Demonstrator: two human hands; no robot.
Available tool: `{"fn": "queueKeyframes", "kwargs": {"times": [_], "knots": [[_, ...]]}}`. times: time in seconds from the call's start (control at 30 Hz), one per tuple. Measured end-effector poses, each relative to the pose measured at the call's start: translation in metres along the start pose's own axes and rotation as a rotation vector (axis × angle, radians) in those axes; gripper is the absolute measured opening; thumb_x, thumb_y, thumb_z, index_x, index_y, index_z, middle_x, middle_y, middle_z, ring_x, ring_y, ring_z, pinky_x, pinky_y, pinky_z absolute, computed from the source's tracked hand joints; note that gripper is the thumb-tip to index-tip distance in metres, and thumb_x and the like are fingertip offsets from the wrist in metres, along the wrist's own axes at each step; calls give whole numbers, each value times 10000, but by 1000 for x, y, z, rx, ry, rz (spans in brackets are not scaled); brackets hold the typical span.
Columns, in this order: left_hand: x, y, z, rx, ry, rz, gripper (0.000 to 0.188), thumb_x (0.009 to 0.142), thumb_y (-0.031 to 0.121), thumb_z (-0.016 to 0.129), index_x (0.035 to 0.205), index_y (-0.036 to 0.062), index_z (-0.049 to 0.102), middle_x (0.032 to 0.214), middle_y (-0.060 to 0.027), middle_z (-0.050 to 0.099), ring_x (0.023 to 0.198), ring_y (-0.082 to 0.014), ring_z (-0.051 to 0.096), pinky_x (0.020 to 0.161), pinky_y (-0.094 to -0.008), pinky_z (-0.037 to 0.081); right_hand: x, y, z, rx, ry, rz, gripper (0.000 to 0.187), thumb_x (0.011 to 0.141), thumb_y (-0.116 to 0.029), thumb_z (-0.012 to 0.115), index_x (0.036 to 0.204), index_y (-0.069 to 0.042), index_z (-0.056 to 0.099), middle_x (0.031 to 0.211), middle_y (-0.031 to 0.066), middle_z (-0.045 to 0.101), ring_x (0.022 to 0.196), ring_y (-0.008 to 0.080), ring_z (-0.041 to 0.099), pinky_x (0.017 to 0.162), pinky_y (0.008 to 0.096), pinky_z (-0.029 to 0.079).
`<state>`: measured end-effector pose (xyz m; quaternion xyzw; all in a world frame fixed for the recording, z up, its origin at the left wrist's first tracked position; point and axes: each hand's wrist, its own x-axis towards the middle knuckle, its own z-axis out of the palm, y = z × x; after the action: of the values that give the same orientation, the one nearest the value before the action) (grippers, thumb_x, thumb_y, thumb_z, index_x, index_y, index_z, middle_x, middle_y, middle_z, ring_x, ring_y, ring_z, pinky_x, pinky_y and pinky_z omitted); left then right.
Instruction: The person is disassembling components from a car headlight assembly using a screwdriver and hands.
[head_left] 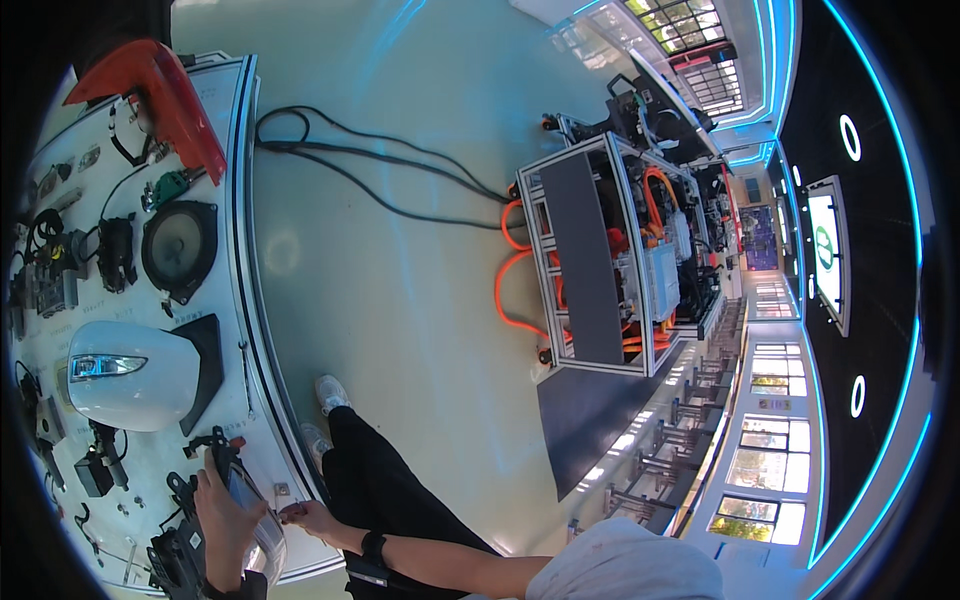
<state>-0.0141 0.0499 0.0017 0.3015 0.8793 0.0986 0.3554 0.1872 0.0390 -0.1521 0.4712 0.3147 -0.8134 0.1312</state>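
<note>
With the white mirror shell (pixel 135 375) as your landmark, the clear-lensed headlamp (pixel 268 548) is below it and to its right, at the near edge of the white table (pixel 224 305). Your left hand (pixel 225 515) lies over the lamp, its fingers bent and a little apart on one side and the thumb across on the other, so you have the lamp in a partly spread grip. Your right hand (pixel 308 517), farther right of the mirror shell and below it, has its thumb and fingertips drawn nearly together beside the lamp's edge; whether they pinch something small, I cannot tell. A black band (pixel 372 548) circles your right wrist. Below the shell, just left of your left hand, you have a dark plastic housing (pixel 180 550); whether it joins the lamp is unclear. Above the shell lies a round black speaker (pixel 180 250), and higher again a red curved panel (pixel 150 85). Well to the shell's right, across the floor, stands a metal frame with a dark panel (pixel 580 260)
</note>
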Motion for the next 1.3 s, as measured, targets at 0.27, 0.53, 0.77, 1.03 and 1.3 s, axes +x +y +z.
{"fn": "queueKeyframes", "kwargs": {"times": [0.27,0.53,0.77,1.03,1.3], "knots": [[-5,6,3,-6,25,14,1146,499,115,897,1461,-2,287,1150,-214,511,1028,-440,544,901,-477,445,0,5,-2,32,72,90,239,906,-248,729,1041,-51,733,882,18,717,650,75,533,579,245,415],[-8,6,-1,-9,36,-8,1170,461,127,906,1454,-5,302,1140,-226,535,1048,-435,561,912,-472,453,-22,-24,11,-5,137,89,243,887,-198,753,1068,-37,733,957,26,725,879,92,620,817,244,468],[-10,3,14,5,80,-8,1167,487,121,918,1466,28,291,1131,-196,514,1037,-412,550,898,-471,440,-29,-34,5,-14,44,140,252,927,-224,705,1131,-77,728,828,-39,655,656,33,425,569,225,337],[-12,13,8,0,79,-23,1155,490,129,918,1461,24,301,1129,-193,512,1031,-404,552,899,-459,434,-10,2,3,-76,104,-22,229,950,-181,670,1105,-21,722,917,21,707,822,73,564,764,255,456],[-12,5,6,8,84,22,1138,512,146,912,1464,21,300,1118,-194,517,1022,-395,556,900,-452,433,-13,-2,12,-186,191,-141,235,953,-180,665,1072,18,712,951,45,712,870,90,577,793,269,466]]}}
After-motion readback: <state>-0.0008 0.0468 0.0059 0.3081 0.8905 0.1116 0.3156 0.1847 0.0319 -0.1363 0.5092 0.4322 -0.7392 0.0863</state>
